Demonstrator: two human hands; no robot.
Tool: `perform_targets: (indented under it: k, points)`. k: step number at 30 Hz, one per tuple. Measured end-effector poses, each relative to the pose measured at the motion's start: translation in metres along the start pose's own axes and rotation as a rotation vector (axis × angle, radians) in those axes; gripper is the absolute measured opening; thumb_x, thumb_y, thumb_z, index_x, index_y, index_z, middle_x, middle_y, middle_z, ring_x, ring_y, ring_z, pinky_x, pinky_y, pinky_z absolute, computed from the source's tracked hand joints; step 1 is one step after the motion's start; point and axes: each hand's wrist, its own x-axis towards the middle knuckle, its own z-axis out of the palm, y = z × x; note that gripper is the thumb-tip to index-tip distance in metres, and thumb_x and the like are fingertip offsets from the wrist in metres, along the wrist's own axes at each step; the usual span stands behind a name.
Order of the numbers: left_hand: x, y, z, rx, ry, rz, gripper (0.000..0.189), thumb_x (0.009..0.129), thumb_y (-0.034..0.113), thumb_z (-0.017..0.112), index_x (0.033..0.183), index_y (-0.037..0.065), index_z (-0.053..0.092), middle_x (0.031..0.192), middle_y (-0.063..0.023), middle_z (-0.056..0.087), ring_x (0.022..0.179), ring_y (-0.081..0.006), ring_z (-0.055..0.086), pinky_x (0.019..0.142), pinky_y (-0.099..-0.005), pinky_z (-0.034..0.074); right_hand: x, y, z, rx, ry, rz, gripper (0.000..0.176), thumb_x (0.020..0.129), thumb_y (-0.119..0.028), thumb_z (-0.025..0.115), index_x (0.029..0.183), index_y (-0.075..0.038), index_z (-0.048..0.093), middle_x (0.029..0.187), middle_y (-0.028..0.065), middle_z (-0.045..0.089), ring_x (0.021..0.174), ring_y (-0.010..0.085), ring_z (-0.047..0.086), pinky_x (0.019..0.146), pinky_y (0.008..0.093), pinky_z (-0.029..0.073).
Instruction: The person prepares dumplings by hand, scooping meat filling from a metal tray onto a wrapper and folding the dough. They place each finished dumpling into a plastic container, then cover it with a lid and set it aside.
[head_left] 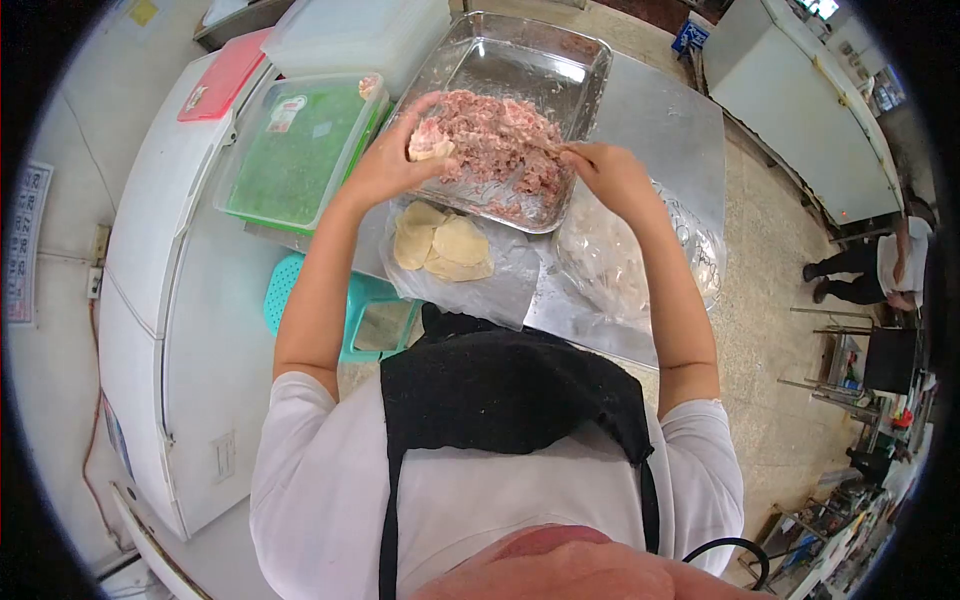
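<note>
My left hand [388, 165] is at the left edge of the metal tray [592, 82], fingers curled round a dough wrapper [432, 150] with some pink filling on it. Ground meat [505, 135] is heaped in the tray beside it. My right hand [612, 178] is at the tray's right edge with its fingers pinched together by the meat. Whatever they hold is too small to make out. Several round dough wrappers [460, 248] lie overlapping on a plastic bag [500, 295] in front of the tray.
A clear plastic bag with pale contents [610, 260] lies right of the wrappers on the steel table [690, 120]. Left are a green-filled container [300, 160], a pink lid [225, 75] and a white freezer [205, 330]. A turquoise stool [285, 285] stands below; another person [895, 262] is far right.
</note>
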Motion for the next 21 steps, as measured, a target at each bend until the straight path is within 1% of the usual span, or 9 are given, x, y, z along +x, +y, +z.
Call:
perform_targets:
  k: [1, 2, 4, 7, 10, 14, 16, 19, 21]
  points:
    - [-0.001, 0.001, -0.001, 0.037, 0.082, 0.166, 0.045, 0.074, 0.024, 0.078, 0.112, 0.006, 0.061, 0.095, -0.0050, 0.065, 0.094, -0.0173, 0.060, 0.087, -0.0308, 0.046, -0.005, -0.010, -0.008, -0.006, 0.001, 0.002, 0.029, 0.093, -0.027, 0.056, 0.104, -0.004, 0.068, 0.098, 0.0182, 0.068, 0.089, 0.0339, 0.065, 0.078, 0.0387, 0.051]
    - [-0.002, 0.000, -0.004, 0.033, 0.082, 0.169, 0.045, 0.074, 0.024, 0.078, 0.112, 0.006, 0.061, 0.095, -0.0050, 0.065, 0.094, -0.0173, 0.060, 0.087, -0.0308, 0.046, -0.010, -0.023, -0.013, 0.221, -0.037, -0.033, 0.030, 0.093, -0.028, 0.056, 0.106, -0.003, 0.067, 0.100, 0.0178, 0.068, 0.088, 0.0314, 0.065, 0.079, 0.0362, 0.050]
    - [0.001, -0.004, -0.010, 0.108, -0.104, 0.156, 0.045, 0.071, 0.027, 0.080, 0.107, 0.005, 0.064, 0.098, -0.0092, 0.068, 0.090, -0.0199, 0.063, 0.084, -0.0348, 0.048, -0.011, -0.044, -0.004, 0.443, -0.066, -0.060, 0.032, 0.093, -0.029, 0.057, 0.109, -0.002, 0.066, 0.102, 0.0174, 0.068, 0.088, 0.0290, 0.065, 0.081, 0.0337, 0.049]
    - [0.015, -0.010, -0.018, 0.035, -0.352, 0.193, 0.037, 0.071, 0.027, 0.079, 0.098, 0.004, 0.067, 0.094, -0.0112, 0.068, 0.088, -0.0207, 0.063, 0.083, -0.0343, 0.048, -0.007, -0.054, 0.025, 0.312, -0.154, -0.162, 0.029, 0.093, -0.029, 0.058, 0.108, -0.005, 0.067, 0.096, 0.0144, 0.068, 0.084, 0.0269, 0.064, 0.080, 0.0332, 0.049]
    - [0.017, -0.018, -0.024, 0.074, -0.294, 0.072, 0.033, 0.072, 0.020, 0.079, 0.097, 0.004, 0.064, 0.094, -0.0036, 0.067, 0.089, -0.0128, 0.060, 0.077, -0.0295, 0.047, -0.008, -0.063, -0.003, 0.027, 0.086, -0.233, 0.025, 0.092, -0.029, 0.058, 0.105, -0.009, 0.068, 0.088, 0.0130, 0.066, 0.081, 0.0308, 0.063, 0.073, 0.0378, 0.050]
    - [0.028, -0.053, -0.037, -0.082, -0.242, 0.016, 0.044, 0.070, 0.033, 0.079, 0.101, 0.004, 0.066, 0.091, -0.0085, 0.067, 0.084, -0.0162, 0.061, 0.079, -0.0309, 0.048, -0.017, -0.118, 0.017, -0.142, 0.292, -0.157, 0.021, 0.090, -0.027, 0.059, 0.099, -0.011, 0.068, 0.077, 0.0119, 0.061, 0.073, 0.0333, 0.062, 0.062, 0.0422, 0.048]
    - [0.024, -0.040, -0.056, -0.099, -0.352, -0.044, 0.048, 0.069, 0.035, 0.080, 0.103, 0.005, 0.066, 0.092, -0.0074, 0.067, 0.082, -0.0150, 0.061, 0.077, -0.0303, 0.049, -0.007, -0.126, 0.020, -0.183, 0.261, -0.114, 0.021, 0.090, -0.026, 0.060, 0.101, -0.011, 0.068, 0.081, 0.0118, 0.062, 0.073, 0.0333, 0.062, 0.063, 0.0419, 0.048]
    - [0.016, -0.051, -0.084, -0.044, -0.228, 0.042, 0.049, 0.068, 0.034, 0.082, 0.104, 0.006, 0.066, 0.091, -0.0061, 0.067, 0.079, -0.0153, 0.061, 0.075, -0.0302, 0.049, 0.004, -0.147, -0.003, -0.143, 0.249, -0.080, 0.021, 0.091, -0.028, 0.058, 0.101, -0.012, 0.067, 0.085, 0.0121, 0.065, 0.076, 0.0331, 0.063, 0.063, 0.0421, 0.050]
    - [0.015, -0.046, -0.106, -0.034, -0.301, 0.078, 0.050, 0.070, 0.033, 0.081, 0.107, 0.006, 0.064, 0.091, -0.0054, 0.067, 0.080, -0.0158, 0.060, 0.075, -0.0304, 0.048, 0.011, -0.168, 0.014, -0.119, 0.259, -0.125, 0.021, 0.091, -0.027, 0.058, 0.102, -0.012, 0.067, 0.086, 0.0128, 0.065, 0.077, 0.0335, 0.063, 0.065, 0.0424, 0.050]
